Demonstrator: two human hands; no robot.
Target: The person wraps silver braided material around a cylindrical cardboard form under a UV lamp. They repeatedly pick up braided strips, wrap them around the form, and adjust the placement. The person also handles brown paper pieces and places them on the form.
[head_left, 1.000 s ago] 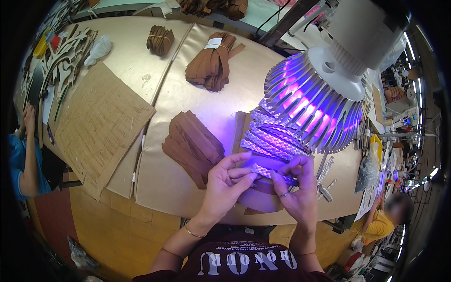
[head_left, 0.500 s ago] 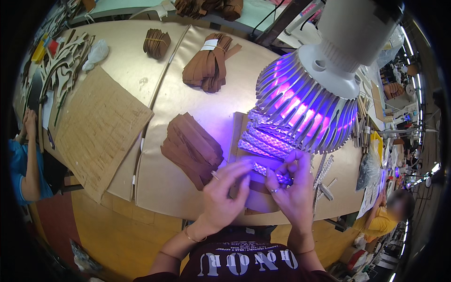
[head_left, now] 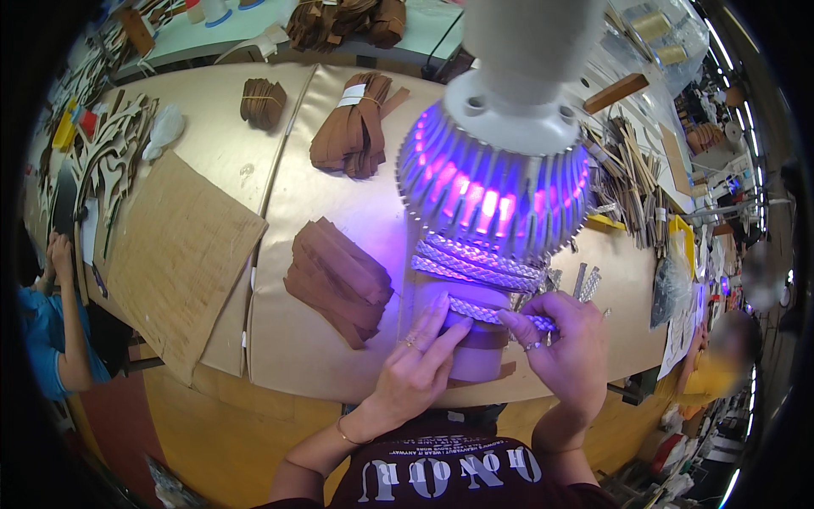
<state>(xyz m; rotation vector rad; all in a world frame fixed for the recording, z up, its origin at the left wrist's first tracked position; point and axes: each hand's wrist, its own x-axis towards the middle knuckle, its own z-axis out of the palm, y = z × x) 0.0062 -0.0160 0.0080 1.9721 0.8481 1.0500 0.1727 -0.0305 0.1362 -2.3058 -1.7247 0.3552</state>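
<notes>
Gold tabletop [head_left: 632,343] reaches its edge beyond right grip [head_left: 520,316] pinching braid [head_left: 477,312]; left grip [head_left: 452,311] unclear.

On the desk [head_left: 309,199], a braid [head_left: 476,311] runs from the fingertips of the left hand [head_left: 414,365] into the right hand [head_left: 572,348]. Just behind it more braids [head_left: 475,266] lie beneath the lamp [head_left: 492,182], partly hidden by it. Left of these is a strip pile [head_left: 339,280]; behind that lies a large bundle [head_left: 349,131], with a small bundle [head_left: 263,103] farther left. A board [head_left: 178,263] lies left of the strip pile, a bag [head_left: 167,130] behind it and cutouts [head_left: 110,161] left of the bag. Offcuts [head_left: 588,284] lie to the braids' right, with sticks [head_left: 634,174] behind them.
</notes>
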